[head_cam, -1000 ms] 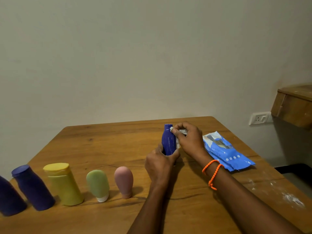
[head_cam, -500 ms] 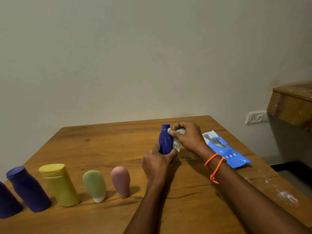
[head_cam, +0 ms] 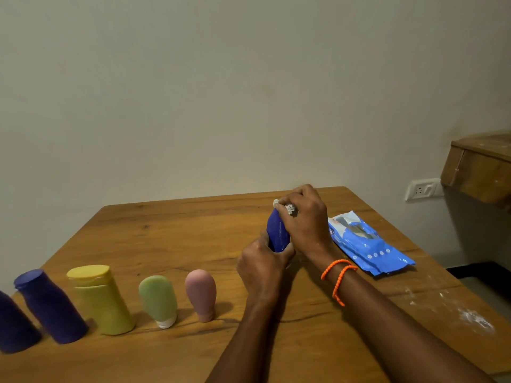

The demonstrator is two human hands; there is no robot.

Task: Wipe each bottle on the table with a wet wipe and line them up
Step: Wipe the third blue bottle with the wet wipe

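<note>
From my head view, my left hand (head_cam: 262, 268) grips the base of the blue bottle (head_cam: 277, 233), fingers curled round it, just left of the blue wipe pack (head_cam: 367, 243) on the worktop (head_cam: 171, 233). My right hand (head_cam: 304, 219) is closed over the bottle's top, pinching the wet wipe (head_cam: 289, 208) against it. Well left of the pack, the pink bottle (head_cam: 200, 293) ends the row. I judge the wet bottle may slip from my low grip if I twist hard, and could topple into the row.
</note>
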